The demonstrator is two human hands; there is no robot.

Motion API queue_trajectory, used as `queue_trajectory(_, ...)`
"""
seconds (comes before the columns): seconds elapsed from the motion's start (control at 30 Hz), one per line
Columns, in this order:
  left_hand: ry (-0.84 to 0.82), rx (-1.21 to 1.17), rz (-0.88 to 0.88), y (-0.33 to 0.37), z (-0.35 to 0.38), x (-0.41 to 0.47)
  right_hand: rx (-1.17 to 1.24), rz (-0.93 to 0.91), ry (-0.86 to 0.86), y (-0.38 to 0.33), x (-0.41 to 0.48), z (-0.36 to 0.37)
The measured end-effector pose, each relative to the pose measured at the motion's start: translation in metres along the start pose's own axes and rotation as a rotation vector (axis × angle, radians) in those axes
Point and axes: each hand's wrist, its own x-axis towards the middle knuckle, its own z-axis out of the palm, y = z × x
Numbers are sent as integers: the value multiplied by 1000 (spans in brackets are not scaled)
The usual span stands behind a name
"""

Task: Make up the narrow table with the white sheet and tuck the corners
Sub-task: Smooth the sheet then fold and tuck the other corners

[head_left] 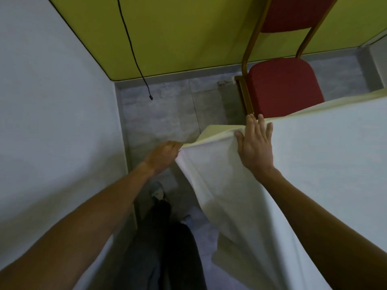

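Note:
The white sheet [326, 155] covers the narrow table on the right and hangs down over its near side. At the table's far left corner, my left hand [162, 156] pinches the sheet's edge and holds it out to the left, away from the table. My right hand [254, 145] lies flat with spread fingers on top of the sheet at that same corner, pressing it down. A loose fold of sheet [211, 185] drapes between the two hands toward the floor.
A red padded chair [282, 86] with a gold frame stands just beyond the table corner. A white wall [52, 122] runs close on the left, leaving a narrow strip of grey tiled floor [159, 114]. A black cord [134, 49] hangs down the yellow wall. My legs are below.

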Motion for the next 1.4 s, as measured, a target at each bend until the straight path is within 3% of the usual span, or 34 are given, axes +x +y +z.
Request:
queue_trajectory(0.33,96,63,-183,-42,-61,-58,63,-3,5,-5,-5,-6)
queue_trajectory(0.53,171,-6,-112,-16,-51,-27,65,-6,12,-6,-5,-6)
queue_trajectory(0.67,121,-175,36,41,-27,47,52,-29,34,-1,-4,-1)
queue_trajectory(0.9,-21,-535,12,106,20,116,70,-44,43,2,-2,1)
queue_trajectory(1.1,-114,-346,-23,63,57,84,72,-37,29,0,-2,1)
queue_trajectory(1.23,-154,-358,-121,46,70,62,72,-32,34,0,-3,1)
queue_trajectory(1.4,60,-484,-89,63,58,70,71,-28,41,-2,-3,1)
